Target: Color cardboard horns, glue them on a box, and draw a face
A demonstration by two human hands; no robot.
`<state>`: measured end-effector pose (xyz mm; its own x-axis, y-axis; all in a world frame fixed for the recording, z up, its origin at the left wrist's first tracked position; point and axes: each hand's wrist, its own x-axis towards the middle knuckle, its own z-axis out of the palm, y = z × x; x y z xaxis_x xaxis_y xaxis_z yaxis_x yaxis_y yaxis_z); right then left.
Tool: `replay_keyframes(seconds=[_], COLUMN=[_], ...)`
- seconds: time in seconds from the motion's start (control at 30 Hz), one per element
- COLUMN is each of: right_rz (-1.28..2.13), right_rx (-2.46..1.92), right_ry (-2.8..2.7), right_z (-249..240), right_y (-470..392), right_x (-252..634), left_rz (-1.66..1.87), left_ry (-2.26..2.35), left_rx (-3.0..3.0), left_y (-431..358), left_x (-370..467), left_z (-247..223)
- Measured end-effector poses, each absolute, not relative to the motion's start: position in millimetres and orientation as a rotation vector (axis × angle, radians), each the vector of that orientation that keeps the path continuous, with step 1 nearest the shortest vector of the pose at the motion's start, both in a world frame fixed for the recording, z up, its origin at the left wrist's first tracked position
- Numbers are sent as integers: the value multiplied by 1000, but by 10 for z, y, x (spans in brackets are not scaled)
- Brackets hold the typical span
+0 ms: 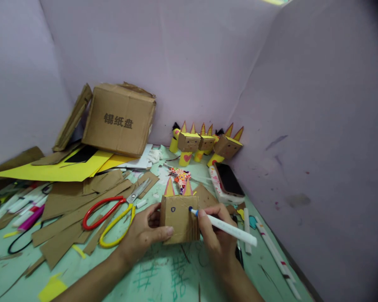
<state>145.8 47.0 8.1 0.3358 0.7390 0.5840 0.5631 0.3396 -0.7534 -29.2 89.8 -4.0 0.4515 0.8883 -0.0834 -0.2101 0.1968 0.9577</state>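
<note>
A small cardboard box (180, 224) with two pointed yellow ears stands upright in front of me. My left hand (145, 235) grips its left side, thumb across the front face. Between the fingers of my right hand (219, 235) is a white marker (233, 228) with a blue tip. That tip touches the upper right of the box's front, at a dark blue spot. On the upper left of the same face is a small blue outlined eye shape. Scissors (126, 205) with one red and one yellow handle lie open left of my left hand.
Several finished cardboard animal heads on yellow tubes (198, 144) stand at the back. A phone (228, 178) rests on a white box at right. Cardboard strips (66, 214), markers (30, 216) and yellow sheets (59, 167) cover the left, before a large carton (119, 119). Pale walls surround the table.
</note>
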Motion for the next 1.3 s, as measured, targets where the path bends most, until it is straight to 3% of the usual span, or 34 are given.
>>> replay_keyframes(seconds=[1.3], right_rz=[2], right_rx=[-1178], right_ry=[-1432], right_z=[157], right_y=[439], right_x=[1172], left_rz=[912], left_ry=[646], left_rx=[1122], left_y=[858], left_x=[-275], left_z=[-29])
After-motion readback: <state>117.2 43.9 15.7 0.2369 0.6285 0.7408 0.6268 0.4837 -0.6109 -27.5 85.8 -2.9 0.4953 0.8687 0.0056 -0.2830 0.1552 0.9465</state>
